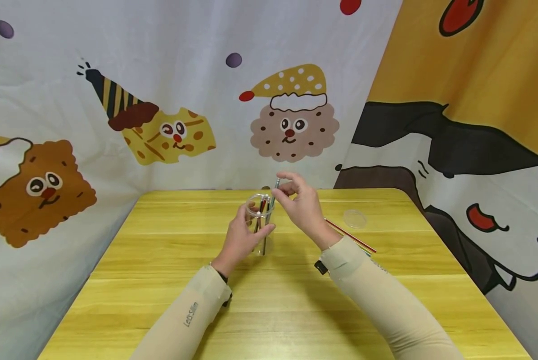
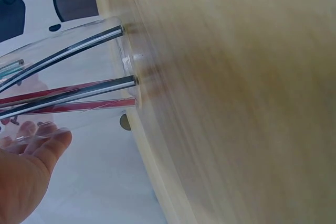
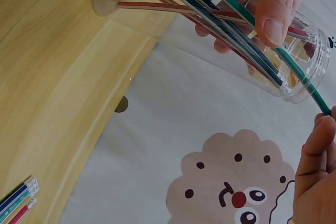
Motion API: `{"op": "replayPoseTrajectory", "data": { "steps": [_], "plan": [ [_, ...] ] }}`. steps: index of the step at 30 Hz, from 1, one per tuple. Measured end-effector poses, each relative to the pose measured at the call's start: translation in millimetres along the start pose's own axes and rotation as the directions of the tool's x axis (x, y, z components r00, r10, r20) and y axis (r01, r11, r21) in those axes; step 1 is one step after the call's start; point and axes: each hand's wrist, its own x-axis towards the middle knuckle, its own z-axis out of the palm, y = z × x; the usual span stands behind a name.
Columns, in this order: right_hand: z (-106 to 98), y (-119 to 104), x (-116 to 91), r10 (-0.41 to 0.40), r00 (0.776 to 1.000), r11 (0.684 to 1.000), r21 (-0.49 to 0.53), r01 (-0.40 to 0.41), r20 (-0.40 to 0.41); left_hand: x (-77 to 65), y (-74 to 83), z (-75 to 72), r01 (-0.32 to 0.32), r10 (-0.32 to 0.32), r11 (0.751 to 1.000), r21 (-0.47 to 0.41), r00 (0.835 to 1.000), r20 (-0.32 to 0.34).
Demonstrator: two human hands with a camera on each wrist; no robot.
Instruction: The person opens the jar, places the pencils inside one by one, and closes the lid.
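A clear plastic jar (image 1: 260, 214) stands on the table, tilted slightly, with my left hand (image 1: 242, 235) gripping its side. Inside lean several striped pencils, some black (image 2: 68, 99), some red (image 2: 118, 103). My right hand (image 1: 304, 207) is above the mouth, pinching the upper end of a green pencil (image 3: 302, 72) between thumb and fingers. Most of that pencil sits within the jar, its top reaching past the rim (image 3: 321, 66). The left thumb (image 3: 275, 11) lies across the jar's wall in the right wrist view, and the other left fingers show through the plastic.
Right of the jar, several loose pencils (image 1: 350, 235) lie on the wooden table (image 1: 183, 260), partly behind my right forearm. A round clear lid (image 1: 355, 219) lies flat beyond them. A cartoon-printed cloth (image 1: 183, 75) hangs behind the table.
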Motion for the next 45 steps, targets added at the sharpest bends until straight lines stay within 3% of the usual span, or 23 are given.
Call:
{"op": "replayPoseTrajectory", "data": {
  "steps": [12, 22, 30, 45],
  "plan": [
    [4, 0, -3, -0.002, 1.0, 1.0, -0.006, 0.002, 0.003, 0.2, -2.3, 0.3, -0.029, 0.029, 1.0, -0.006, 1.0, 0.006],
    [6, 0, -5, 0.036, 0.998, 0.999, 0.001, -0.037, 0.051, 0.1, -3.2, 0.7, -0.035, 0.034, 0.999, -0.009, 0.999, -0.003],
    [9, 0, -7, 0.02, 0.997, 1.0, -0.014, -0.019, 0.071, -0.2, -2.9, 0.2, -0.034, 0.034, 0.999, -0.014, 0.999, 0.002],
    [13, -3, -9, 0.005, 0.983, 0.999, -0.05, 0.004, 0.186, -0.4, -3.0, -0.9, -0.055, 0.055, 0.998, -0.003, 0.998, -0.006]
  ]
}}
